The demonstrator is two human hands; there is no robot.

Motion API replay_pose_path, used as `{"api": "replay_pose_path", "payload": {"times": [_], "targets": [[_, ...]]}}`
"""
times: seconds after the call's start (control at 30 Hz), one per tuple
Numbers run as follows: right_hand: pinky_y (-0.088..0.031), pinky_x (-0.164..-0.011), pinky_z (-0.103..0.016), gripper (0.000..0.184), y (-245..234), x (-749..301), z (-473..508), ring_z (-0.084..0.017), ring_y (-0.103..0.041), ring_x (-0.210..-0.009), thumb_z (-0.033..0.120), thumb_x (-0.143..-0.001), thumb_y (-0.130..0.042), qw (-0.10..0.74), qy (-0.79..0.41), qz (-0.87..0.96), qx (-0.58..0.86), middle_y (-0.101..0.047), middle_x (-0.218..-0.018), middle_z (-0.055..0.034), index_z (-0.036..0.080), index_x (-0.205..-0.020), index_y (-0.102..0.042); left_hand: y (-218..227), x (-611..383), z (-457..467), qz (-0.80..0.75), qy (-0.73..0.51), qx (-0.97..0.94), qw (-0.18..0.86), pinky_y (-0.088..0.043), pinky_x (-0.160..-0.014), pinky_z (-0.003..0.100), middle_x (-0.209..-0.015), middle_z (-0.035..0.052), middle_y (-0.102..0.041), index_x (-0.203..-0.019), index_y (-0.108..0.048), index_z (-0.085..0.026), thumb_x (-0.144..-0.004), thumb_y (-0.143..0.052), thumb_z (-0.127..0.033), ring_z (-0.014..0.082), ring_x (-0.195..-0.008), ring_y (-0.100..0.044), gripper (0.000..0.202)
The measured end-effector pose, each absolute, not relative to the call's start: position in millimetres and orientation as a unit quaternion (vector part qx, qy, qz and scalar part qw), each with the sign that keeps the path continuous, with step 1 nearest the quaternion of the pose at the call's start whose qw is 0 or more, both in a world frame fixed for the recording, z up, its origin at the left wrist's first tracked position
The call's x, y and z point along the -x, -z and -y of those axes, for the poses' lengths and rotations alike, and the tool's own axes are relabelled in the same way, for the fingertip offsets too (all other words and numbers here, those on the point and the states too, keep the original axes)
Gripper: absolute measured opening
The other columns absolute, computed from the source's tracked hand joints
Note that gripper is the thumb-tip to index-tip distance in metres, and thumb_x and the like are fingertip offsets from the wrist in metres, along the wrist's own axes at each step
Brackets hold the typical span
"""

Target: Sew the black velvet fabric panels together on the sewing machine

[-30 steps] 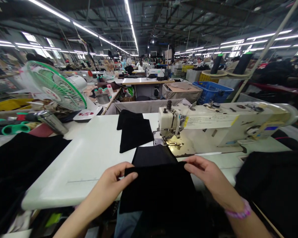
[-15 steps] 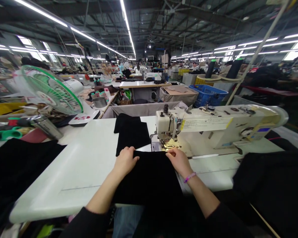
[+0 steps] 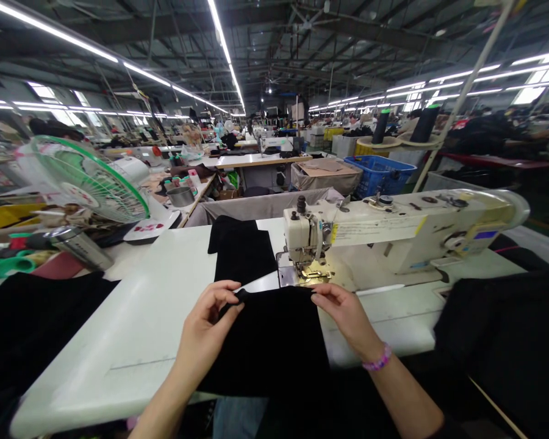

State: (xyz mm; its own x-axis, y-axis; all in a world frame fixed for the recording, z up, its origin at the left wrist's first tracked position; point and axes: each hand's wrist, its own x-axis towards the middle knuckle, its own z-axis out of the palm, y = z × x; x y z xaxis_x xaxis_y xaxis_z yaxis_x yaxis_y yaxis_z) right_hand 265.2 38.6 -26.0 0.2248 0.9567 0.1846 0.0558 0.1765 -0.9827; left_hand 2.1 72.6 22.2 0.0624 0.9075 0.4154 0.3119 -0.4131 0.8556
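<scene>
A black fabric piece (image 3: 269, 341) lies over the front of the pale sewing table, its far edge just before the needle area. My left hand (image 3: 210, 317) pinches its far left corner between thumb and fingers, and that corner is slightly lifted. At the far right corner, my right hand (image 3: 343, 308) grips the same edge with thumb and fingertips. Right behind the edge stands the sewing machine (image 3: 366, 235), its presser foot (image 3: 307, 268) above a lit metal plate. More black fabric pieces (image 3: 244, 250) lie flat left of the machine head.
A green-rimmed fan (image 3: 91, 183) and a metal flask (image 3: 80, 247) stand on the left. Dark cloth (image 3: 32, 323) lies at the left edge of the table (image 3: 132, 329), and a black cloth pile (image 3: 503, 335) sits at right. Behind is a blue crate (image 3: 379, 177).
Both hands have drawn slightly back toward me, with the fabric's edge. My left hand has changed from lying on the cloth to pinching and lifting its corner.
</scene>
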Motion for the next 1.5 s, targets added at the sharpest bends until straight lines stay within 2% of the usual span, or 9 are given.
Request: {"api": "replay_pose_path", "payload": {"times": [0.23,0.43,0.73,0.87,1.0,1.1,1.27,1.43,1.5], "targets": [[-0.056,-0.088,-0.039,0.022,10,-265,-29,-0.025,-0.070,-0.093,0.043,-0.075,-0.077,0.603,-0.349,0.500,0.513,-0.077,-0.094,-0.0081,0.021,-0.077,-0.076,-20,-5,-59,-0.498,-0.570,-0.532,0.378,-0.053,-0.092,0.034,-0.107,0.0072,-0.071,-0.074,-0.067,-0.019,-0.068,-0.080,-0.032,0.0234,-0.104,-0.066,0.019],[-0.059,-0.073,-0.036,0.028,11,-267,-23,-0.023,-0.071,-0.073,0.047,-0.072,-0.079,0.576,-0.357,0.480,0.557,-0.077,-0.078,-0.0063,0.019,-0.076,-0.078,-15,-10,-51,-0.482,-0.602,-0.507,0.384,-0.048,-0.104,0.036,-0.112,0.0056,-0.073,-0.077,-0.073,-0.021,-0.069,-0.082,-0.031,0.0238,-0.114,-0.064,0.016],[-0.058,-0.090,-0.042,0.031,-8,-303,-10,-0.031,-0.073,-0.091,0.053,-0.065,-0.081,0.558,-0.293,0.507,0.588,-0.079,-0.096,-0.0092,0.024,-0.075,-0.079,-33,-6,-36,-0.460,-0.502,-0.538,0.497,-0.053,-0.095,0.037,-0.113,0.0096,-0.076,-0.088,-0.081,-0.020,-0.076,-0.078,-0.031,0.0256,-0.104,-0.070,0.016],[-0.059,-0.087,-0.041,0.027,-11,-318,-11,-0.030,-0.073,-0.091,0.053,-0.068,-0.080,0.550,-0.256,0.559,0.565,-0.078,-0.096,-0.0087,0.026,-0.071,-0.078,-43,-5,-34,-0.424,-0.446,-0.639,0.461,-0.053,-0.097,0.036,-0.116,0.0079,-0.075,-0.088,-0.082,-0.026,-0.080,-0.070,-0.019,0.0248,-0.111,-0.067,0.016],[-0.058,-0.092,-0.043,0.027,-12,-319,-16,-0.030,-0.072,-0.094,0.053,-0.071,-0.079,0.543,-0.241,0.572,0.565,-0.078,-0.097,-0.0090,0.026,-0.072,-0.078,-33,-8,-41,-0.425,-0.434,-0.733,0.307,-0.052,-0.096,0.037,-0.108,0.0061,-0.076,-0.091,-0.081,-0.028,-0.081,-0.057,-0.009,0.0221,-0.103,-0.069,0.033],[-0.057,-0.092,-0.043,0.029,-6,-318,-22,-0.030,-0.071,-0.097,0.053,-0.073,-0.077,0.530,-0.253,0.575,0.570,-0.077,-0.101,-0.0098,0.024,-0.075,-0.078,-18,-12,-48,-0.461,-0.439,-0.728,0.256,-0.055,-0.081,0.032,-0.093,0.0049,-0.075,-0.088,-0.079,-0.025,-0.082,-0.057,-0.012,0.0198,-0.089,-0.069,0.026],[-0.056,-0.091,-0.042,0.032,10,-319,-27,-0.028,-0.071,-0.093,0.056,-0.076,-0.074,0.511,-0.223,0.595,0.579,-0.077,-0.098,-0.0089,0.023,-0.078,-0.077,-5,-15,-52,-0.509,-0.437,-0.630,0.390,-0.047,-0.054,0.022,-0.073,-0.0002,-0.065,-0.084,-0.076,-0.019,-0.076,-0.067,-0.020,0.0114,-0.057,-0.057,0.012],[-0.059,-0.076,-0.036,0.034,17,-320,-22,-0.025,-0.069,-0.085,0.056,-0.080,-0.070,0.502,-0.214,0.600,0.585,-0.075,-0.098,-0.0085,0.023,-0.082,-0.076,-14,-12,-49,-0.457,-0.463,-0.555,0.518,-0.054,-0.080,0.028,-0.107,0.0093,-0.072,-0.074,-0.077,-0.015,-0.079,-0.072,-0.039,0.0194,-0.091,-0.066,0.024],[-0.058,-0.082,-0.037,0.033,18,-321,-21,-0.025,-0.069,-0.086,0.056,-0.080,-0.071,0.502,-0.215,0.602,0.583,-0.075,-0.098,-0.0079,0.024,-0.084,-0.076,-15,-12,-49,-0.462,-0.467,-0.510,0.555,-0.055,-0.085,0.030,-0.103,0.0097,-0.073,-0.076,-0.076,-0.015,-0.083,-0.068,-0.046,0.0202,-0.093,-0.067,0.033]]}}
